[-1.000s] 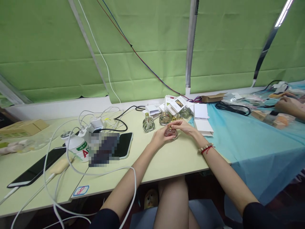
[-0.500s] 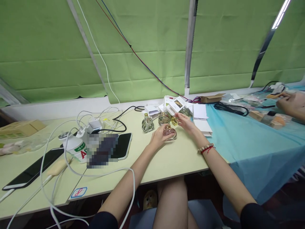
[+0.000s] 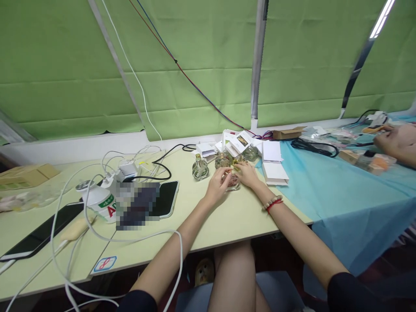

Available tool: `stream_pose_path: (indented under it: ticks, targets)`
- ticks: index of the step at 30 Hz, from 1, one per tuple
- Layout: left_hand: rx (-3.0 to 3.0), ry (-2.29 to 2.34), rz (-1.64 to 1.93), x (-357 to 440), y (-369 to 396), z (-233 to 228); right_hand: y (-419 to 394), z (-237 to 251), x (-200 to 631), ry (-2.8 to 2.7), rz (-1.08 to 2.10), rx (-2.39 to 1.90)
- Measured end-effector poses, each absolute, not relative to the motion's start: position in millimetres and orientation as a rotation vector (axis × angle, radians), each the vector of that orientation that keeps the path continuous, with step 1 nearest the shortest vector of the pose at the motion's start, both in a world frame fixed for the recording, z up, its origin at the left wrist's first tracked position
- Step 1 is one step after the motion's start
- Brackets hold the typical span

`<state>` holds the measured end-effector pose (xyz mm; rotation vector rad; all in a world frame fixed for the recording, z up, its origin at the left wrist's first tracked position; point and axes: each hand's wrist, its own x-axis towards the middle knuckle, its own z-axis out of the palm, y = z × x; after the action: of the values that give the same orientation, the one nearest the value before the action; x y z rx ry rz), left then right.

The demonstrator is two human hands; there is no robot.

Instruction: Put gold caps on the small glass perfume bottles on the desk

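Looking in from afar through the head camera, I find the pink bottle (image 3: 233, 184) between both hands, low over the table (image 3: 227, 216); whether its base touches, I cannot tell. The left-hand grip (image 3: 218, 184) is closed on the bottle's upper left side. The right-hand grip (image 3: 248, 175) bends in from the other side, its fingertips at the bottle's top beside something gold; I cannot tell whether they pinch it. A beaded bracelet (image 3: 272, 202) and a red cord circle the right wrist. Left of the pink bottle and slightly behind it, a clear bottle (image 3: 199, 169) with a gold top stands upright. Just behind the pink bottle I see a brownish bottle (image 3: 222, 161), with white boxes (image 3: 239, 144) farther back. To its right lies a white carton (image 3: 275, 174), beside the blue cloth (image 3: 338, 186). Well to its left I see a phone (image 3: 169, 199). Far to its right is a co-worker's hand (image 3: 391, 141).
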<state>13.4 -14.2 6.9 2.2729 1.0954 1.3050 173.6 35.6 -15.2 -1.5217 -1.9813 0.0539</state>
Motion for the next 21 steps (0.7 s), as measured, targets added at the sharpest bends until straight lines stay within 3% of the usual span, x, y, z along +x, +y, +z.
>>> stream_pose_path:
  ticks: [15,21]
  targets:
    - [2.223,1.089,1.316,15,-15,9,36,-7,174,-1.838,0.149,-1.405]
    - [2.162,1.119,1.308,15,-15,6,23,15,166,-1.564,0.671,-0.873]
